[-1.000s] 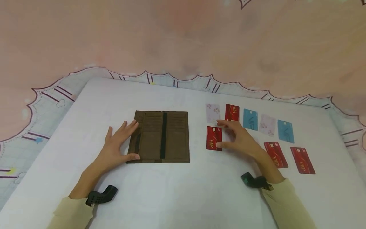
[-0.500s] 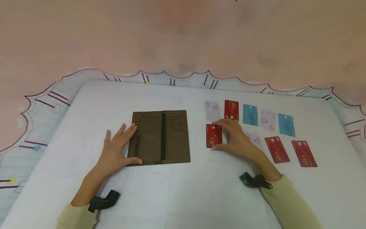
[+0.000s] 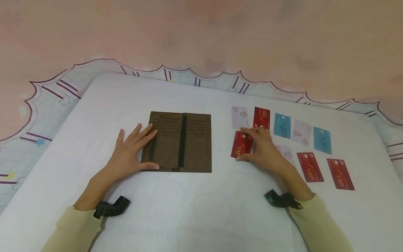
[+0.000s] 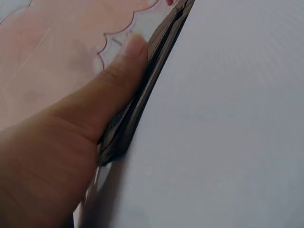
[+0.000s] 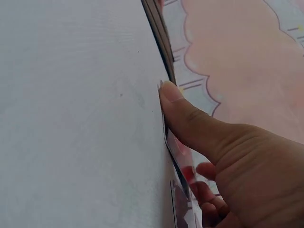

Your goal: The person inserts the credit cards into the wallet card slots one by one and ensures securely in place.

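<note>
A brown bifold wallet (image 3: pixel 197 150) lies spread flat on the white table, showing rows of card slots and a dark centre band. My left hand (image 3: pixel 129 150) rests on its left side, fingers spread and thumb on the lower left corner; the left wrist view shows that thumb along the wallet's edge (image 4: pixel 151 78). To the right of the wallet, my right hand (image 3: pixel 266 150) holds a red VIP card (image 3: pixel 240 141) between thumb and fingertips at its short ends. In the right wrist view the thumb presses the card's near edge (image 5: pixel 180 151).
Beyond the right hand lie a pale flowered card (image 3: pixel 240 117), a red card (image 3: pixel 262 116), blue cards (image 3: pixel 282 126) and more flowered cards (image 3: pixel 302 132). Nearer are two red VIP cards (image 3: pixel 310 167). A patterned cloth (image 3: pixel 195 35) surrounds the white table sheet (image 3: pixel 189 210).
My right hand has closed its thumb and fingers on the red VIP card, which now lies slightly turned. My left hand stays on the wallet; the head view has shifted a little.
</note>
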Demonstrator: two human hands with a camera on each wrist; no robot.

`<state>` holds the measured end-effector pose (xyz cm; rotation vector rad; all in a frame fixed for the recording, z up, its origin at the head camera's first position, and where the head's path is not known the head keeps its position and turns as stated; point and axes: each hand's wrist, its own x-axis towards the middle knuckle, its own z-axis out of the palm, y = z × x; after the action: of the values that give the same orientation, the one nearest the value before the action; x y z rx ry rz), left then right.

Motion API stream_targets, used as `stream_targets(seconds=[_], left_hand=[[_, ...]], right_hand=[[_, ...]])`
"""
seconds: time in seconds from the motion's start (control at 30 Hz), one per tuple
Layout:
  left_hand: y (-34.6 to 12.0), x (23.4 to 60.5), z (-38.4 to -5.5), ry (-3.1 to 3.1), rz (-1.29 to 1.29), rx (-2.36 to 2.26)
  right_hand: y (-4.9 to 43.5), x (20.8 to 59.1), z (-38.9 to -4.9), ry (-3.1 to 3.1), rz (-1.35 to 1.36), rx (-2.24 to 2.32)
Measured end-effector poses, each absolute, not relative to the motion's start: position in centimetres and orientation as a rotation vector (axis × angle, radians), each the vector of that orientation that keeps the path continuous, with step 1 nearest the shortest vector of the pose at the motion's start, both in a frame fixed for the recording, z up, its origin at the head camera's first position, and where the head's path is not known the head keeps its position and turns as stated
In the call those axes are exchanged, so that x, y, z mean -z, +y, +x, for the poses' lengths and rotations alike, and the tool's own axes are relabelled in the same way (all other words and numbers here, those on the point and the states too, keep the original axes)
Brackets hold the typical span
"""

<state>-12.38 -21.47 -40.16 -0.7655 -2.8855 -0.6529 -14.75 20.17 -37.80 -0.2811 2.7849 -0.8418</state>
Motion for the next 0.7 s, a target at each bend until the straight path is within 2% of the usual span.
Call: stream_targets(seconds=[0.2, 0.53, 0.7], left_hand=[[-21.4, 39.4, -12.6, -2.951, -0.740, 0.666], [-20.7, 39.1, -13.4, -3.043, -0.797, 0.734], [-21.3, 39.5, -13.8, -2.961, -0.838, 0.684]], right_hand=[[19.7, 36.8, -15.2, 2.782, -0.244, 0.894], [20.1, 36.8, -14.8, 2.773, -0.406, 0.980], [19.9, 36.6, -15.2, 2.738, -0.366, 1.092]])
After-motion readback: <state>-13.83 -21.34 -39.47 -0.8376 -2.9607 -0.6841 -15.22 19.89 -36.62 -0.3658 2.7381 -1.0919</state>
